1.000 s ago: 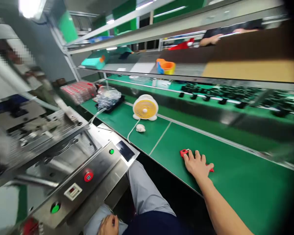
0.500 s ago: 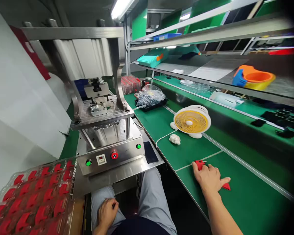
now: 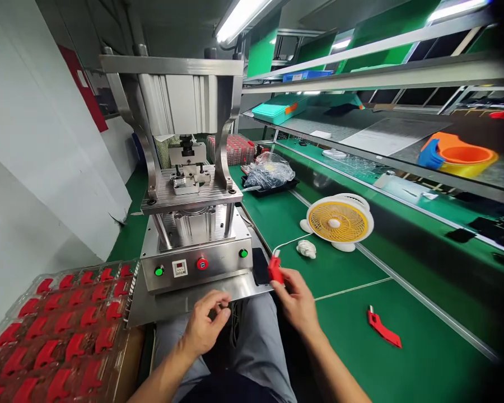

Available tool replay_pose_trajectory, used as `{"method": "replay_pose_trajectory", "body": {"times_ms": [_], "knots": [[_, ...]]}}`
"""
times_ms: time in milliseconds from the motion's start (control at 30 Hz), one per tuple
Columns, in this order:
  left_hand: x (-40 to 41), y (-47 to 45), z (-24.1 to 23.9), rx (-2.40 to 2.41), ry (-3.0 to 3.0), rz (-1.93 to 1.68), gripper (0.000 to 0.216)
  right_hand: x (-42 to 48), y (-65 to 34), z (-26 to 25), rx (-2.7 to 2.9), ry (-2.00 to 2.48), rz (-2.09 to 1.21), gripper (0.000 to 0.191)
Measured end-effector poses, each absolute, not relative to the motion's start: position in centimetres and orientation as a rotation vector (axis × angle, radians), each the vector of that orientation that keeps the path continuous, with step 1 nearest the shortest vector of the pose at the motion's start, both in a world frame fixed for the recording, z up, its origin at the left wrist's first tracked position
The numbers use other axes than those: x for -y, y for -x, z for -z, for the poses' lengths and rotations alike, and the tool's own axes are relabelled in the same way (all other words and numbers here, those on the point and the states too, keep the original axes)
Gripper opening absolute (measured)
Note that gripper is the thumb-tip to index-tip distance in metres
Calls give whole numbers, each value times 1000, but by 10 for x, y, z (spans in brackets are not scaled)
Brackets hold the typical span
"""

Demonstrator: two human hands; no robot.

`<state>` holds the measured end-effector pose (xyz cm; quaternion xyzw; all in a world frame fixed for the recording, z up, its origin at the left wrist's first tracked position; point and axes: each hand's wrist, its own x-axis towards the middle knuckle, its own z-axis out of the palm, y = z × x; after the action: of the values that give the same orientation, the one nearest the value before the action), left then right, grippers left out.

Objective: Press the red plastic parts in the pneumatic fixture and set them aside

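My right hand (image 3: 297, 301) pinches a small red plastic part (image 3: 275, 270) and holds it up near the right corner of the steel press machine (image 3: 193, 224). My left hand (image 3: 205, 327) hovers over my lap just in front of the machine's base plate, fingers curled loosely towards the thumb, with nothing visible in them. A second red part (image 3: 383, 329) lies on the green table (image 3: 424, 347) to the right. A clear tray of several red parts (image 3: 59, 330) sits at lower left.
A yellow and white desk fan (image 3: 339, 221) stands on the table with a white cable and plug (image 3: 306, 248). A black tray with a plastic bag (image 3: 267, 173) lies further back. Shelves above hold a teal box (image 3: 277, 108) and an orange bowl (image 3: 460, 154).
My right hand lifted one red part off the green table and carried it left towards the machine, leaving the other part behind. My left hand rose from my thigh. The view turned left.
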<state>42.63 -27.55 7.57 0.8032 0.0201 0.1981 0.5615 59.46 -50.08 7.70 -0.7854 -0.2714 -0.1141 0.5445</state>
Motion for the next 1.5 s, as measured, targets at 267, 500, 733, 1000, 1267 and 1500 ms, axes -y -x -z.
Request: {"method": "replay_pose_trajectory", "body": {"times_ms": [267, 500, 733, 1000, 1267, 1500], "knots": [[288, -425, -110, -96, -1565, -572, 50, 408, -523, -111, 1122, 1450, 359, 38], [280, -418, -114, -199, -1469, -606, 51, 393, -516, -111, 1153, 1416, 347, 50], [274, -429, -126, -191, -1415, -669, 47, 393, -516, -126, 1245, 1442, 357, 58], [217, -450, -203, -17, -1994, -997, 29, 408, -523, -119, 1254, 1462, 180, 65], [123, -519, -299, -85, -2498, -1212, 33, 423, -520, -88, 1115, 1520, 16, 63], [102, -550, -309, -320, -2714, -1038, 31, 429, -522, -83, 1017, 1522, -108, 56]]}}
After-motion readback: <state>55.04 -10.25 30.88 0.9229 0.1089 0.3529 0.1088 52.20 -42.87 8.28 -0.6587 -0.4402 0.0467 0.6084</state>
